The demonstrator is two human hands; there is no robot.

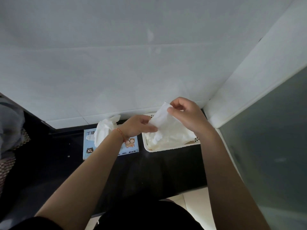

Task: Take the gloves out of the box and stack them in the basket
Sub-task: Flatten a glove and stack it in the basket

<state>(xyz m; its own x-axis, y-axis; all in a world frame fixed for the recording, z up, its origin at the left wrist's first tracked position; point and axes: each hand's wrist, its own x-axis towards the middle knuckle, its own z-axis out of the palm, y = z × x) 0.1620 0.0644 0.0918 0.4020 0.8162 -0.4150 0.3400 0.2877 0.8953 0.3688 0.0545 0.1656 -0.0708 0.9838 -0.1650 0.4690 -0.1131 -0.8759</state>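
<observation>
Glove (pixel 162 119): stretched between both grips, long axis tilted, straight above basket (pixel 166 149).
Right hand (pixel 184 113): pinching top end.
Left hand (pixel 137 126): pinching lower edge.
Box (pixel 129 146): left, beside basket.

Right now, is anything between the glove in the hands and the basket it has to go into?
Nothing visible. Both hands, left and right, pinch the white glove directly over the basket, which is open on top. It already holds a pile of gloves, where this one lands.

White gloves (pixel 167 130), pale-blue box (pixel 131 147), white basket (pixel 166 149), black counter (pixel 149 171)
</observation>
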